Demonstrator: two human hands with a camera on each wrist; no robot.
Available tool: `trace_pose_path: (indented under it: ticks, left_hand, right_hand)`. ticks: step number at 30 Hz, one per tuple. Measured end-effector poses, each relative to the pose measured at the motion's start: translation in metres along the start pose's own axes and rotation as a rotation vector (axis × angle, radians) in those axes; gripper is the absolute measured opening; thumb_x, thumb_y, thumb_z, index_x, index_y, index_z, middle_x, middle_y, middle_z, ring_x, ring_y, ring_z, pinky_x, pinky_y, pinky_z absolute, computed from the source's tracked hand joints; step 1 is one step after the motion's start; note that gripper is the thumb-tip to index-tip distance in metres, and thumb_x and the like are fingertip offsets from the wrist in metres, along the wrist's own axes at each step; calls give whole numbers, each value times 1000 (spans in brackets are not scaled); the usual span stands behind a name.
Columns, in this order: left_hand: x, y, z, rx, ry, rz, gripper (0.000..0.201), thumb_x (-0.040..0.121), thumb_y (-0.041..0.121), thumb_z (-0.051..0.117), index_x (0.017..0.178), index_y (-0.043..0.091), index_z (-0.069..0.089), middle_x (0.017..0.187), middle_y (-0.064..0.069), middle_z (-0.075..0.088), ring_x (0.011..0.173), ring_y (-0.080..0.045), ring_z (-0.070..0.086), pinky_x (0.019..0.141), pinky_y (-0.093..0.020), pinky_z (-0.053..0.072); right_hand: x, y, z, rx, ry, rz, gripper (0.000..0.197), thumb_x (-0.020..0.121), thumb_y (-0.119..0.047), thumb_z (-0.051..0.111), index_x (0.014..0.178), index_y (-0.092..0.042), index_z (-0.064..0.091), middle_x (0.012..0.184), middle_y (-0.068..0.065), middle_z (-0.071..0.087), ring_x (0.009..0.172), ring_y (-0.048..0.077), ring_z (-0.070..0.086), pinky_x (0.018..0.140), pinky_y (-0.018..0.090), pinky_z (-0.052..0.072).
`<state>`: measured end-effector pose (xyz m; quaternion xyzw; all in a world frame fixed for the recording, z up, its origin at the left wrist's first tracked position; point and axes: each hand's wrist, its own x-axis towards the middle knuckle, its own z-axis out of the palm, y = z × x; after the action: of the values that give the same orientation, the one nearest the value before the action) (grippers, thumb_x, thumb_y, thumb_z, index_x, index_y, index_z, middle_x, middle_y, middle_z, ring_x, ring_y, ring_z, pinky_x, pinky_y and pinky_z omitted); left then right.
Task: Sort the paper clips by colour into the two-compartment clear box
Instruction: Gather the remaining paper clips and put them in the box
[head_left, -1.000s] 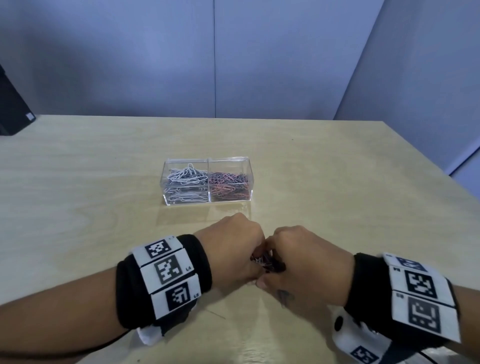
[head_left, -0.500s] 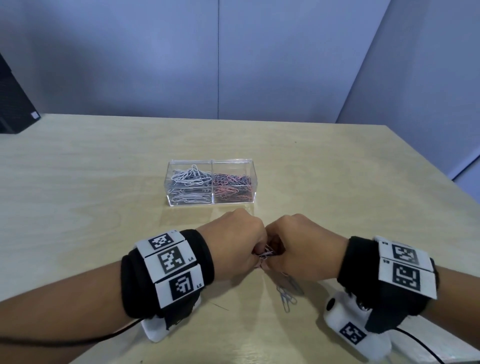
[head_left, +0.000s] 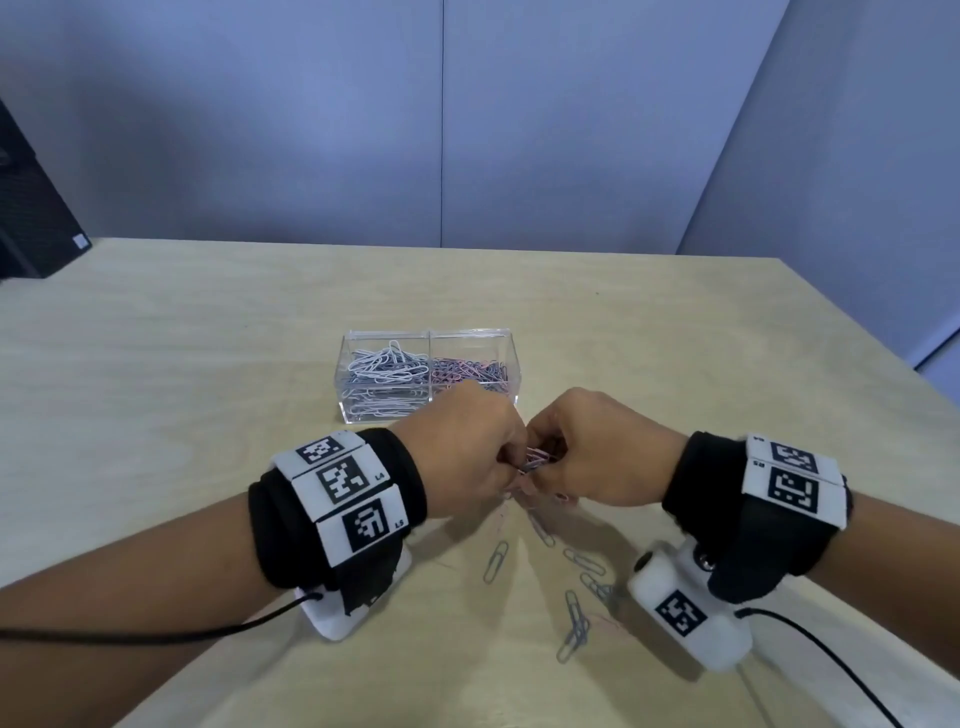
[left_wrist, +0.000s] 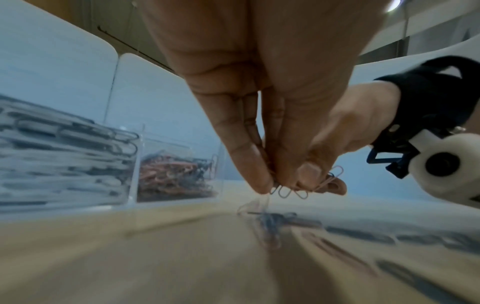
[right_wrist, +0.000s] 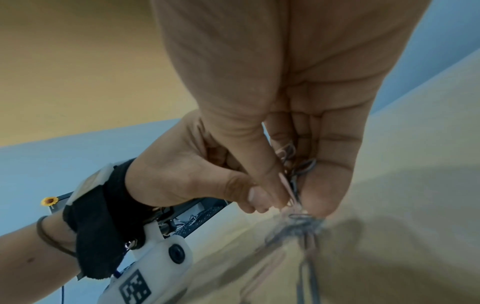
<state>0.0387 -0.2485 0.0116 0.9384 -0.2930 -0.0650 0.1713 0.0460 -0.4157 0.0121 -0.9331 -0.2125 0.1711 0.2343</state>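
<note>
The clear two-compartment box (head_left: 509, 364) stands mid-table, with white clips (head_left: 387, 364) in its left half and pink clips (head_left: 467, 370) in its right half. Just in front of it my two hands meet above the table. My left hand (head_left: 511, 465) and right hand (head_left: 545, 462) both pinch one small tangled bunch of paper clips (head_left: 535, 460). In the left wrist view, clip loops (left_wrist: 288, 192) stick out below my left fingertips (left_wrist: 259, 181). The right wrist view shows pink and dark clips (right_wrist: 293, 181) held between my right thumb and fingers.
Several loose clips (head_left: 574, 618) lie on the wooden table (head_left: 208, 389) between my wrists, and one (head_left: 496, 561) lies apart to the left. A dark object (head_left: 31, 218) stands at the far left edge. Cables trail from both wrist cameras.
Both hands have risen and moved forward towards the box, still holding the bunch together. Loose clips now show on the table where the hands were.
</note>
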Motion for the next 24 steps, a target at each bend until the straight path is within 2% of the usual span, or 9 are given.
trace_pose_path:
  ticks: [4, 6, 8, 10, 13, 16, 19, 22, 24]
  left_hand:
    - [9, -5, -27, -6, 80, -11, 9, 80, 18, 72, 85, 19, 79, 71, 5, 72, 65, -12, 63, 66, -25, 51]
    - [15, -10, -44, 4, 153, -14, 9, 78, 16, 72, 83, 19, 80, 71, 4, 73, 64, -12, 64, 65, -23, 51]
    - [23, -17, -59, 8, 211, -29, 11, 75, 12, 72, 80, 19, 79, 71, 2, 74, 63, -11, 63, 60, -17, 46]
    - [30, -25, -68, 18, 231, -63, 11, 73, 11, 73, 79, 19, 79, 69, 2, 73, 62, -10, 62, 56, -11, 41]
    - [37, -35, -67, 46, 211, -129, 12, 72, 11, 73, 78, 20, 78, 70, 2, 72, 66, -14, 65, 63, -21, 49]
    - [39, -44, -58, 99, 185, -180, 14, 72, 12, 70, 78, 23, 78, 77, -1, 74, 74, -22, 67, 72, -33, 54]
    - [39, -52, -49, 191, 162, -206, 15, 76, 17, 65, 82, 26, 76, 86, -3, 73, 81, -28, 65, 70, -33, 51]
    - [37, -54, -44, 226, 160, -211, 14, 79, 19, 65, 86, 26, 75, 92, -1, 72, 85, -26, 64, 67, -30, 45]
    - [35, -53, -43, 201, 176, -215, 14, 80, 21, 66, 91, 25, 74, 96, 1, 71, 89, -25, 64, 71, -30, 47]
  right_hand:
    - [14, -11, -25, -48, 44, -17, 15, 79, -14, 73, 66, -20, 68, 56, -1, 69, 49, 5, 63, 63, 25, 55]
    - [26, -19, -40, -68, 101, -37, 12, 78, -12, 71, 67, -15, 69, 56, 0, 69, 49, 6, 63, 61, 22, 54]
    - [39, -26, -53, -76, 137, -49, 8, 78, -12, 71, 70, -13, 71, 56, 0, 69, 49, 7, 65, 60, 19, 52]
    - [55, -31, -60, -105, 149, -50, 10, 78, -15, 73, 68, -16, 70, 56, 0, 69, 49, 7, 65, 60, 19, 52]
    - [74, -36, -58, -165, 128, -26, 11, 79, -14, 72, 68, -18, 69, 59, 4, 70, 51, 11, 66, 61, 21, 53]
    - [85, -40, -49, -226, 121, -7, 6, 80, -13, 70, 76, -9, 71, 62, 5, 65, 54, 17, 61, 57, 21, 51]
    - [87, -42, -44, -298, 130, -33, 15, 79, -13, 69, 89, -5, 74, 77, 12, 69, 62, 22, 57, 50, 21, 43]
    - [86, -42, -44, -306, 122, -58, 18, 79, -11, 68, 95, -8, 75, 84, 8, 71, 77, 26, 65, 61, 24, 49]
    - [84, -42, -45, -301, 124, -67, 22, 80, -7, 65, 100, -10, 75, 85, 5, 69, 81, 24, 65, 68, 26, 50]
